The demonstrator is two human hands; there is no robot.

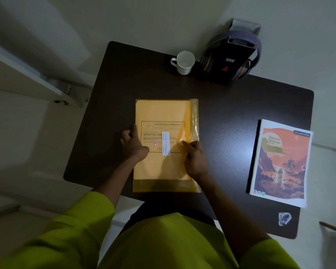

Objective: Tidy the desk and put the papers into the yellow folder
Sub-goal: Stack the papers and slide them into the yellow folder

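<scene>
Looking down, I've got the yellow folder point(163, 148) mid-counter point(231, 113), papers point(161, 136) showing through it. Left hand point(133, 145) curled on its 9 o'clock edge, right hand point(192, 158) pinching the 3 o'clock flap.

I see open surface point(227, 123) between yellow folder point(163, 113) and notebook point(279, 164), also left of folder. Back edge blocked by white mug point(184, 62) and headphones point(233, 55). Small wrapper point(284, 219) sits near front right corner.
</scene>
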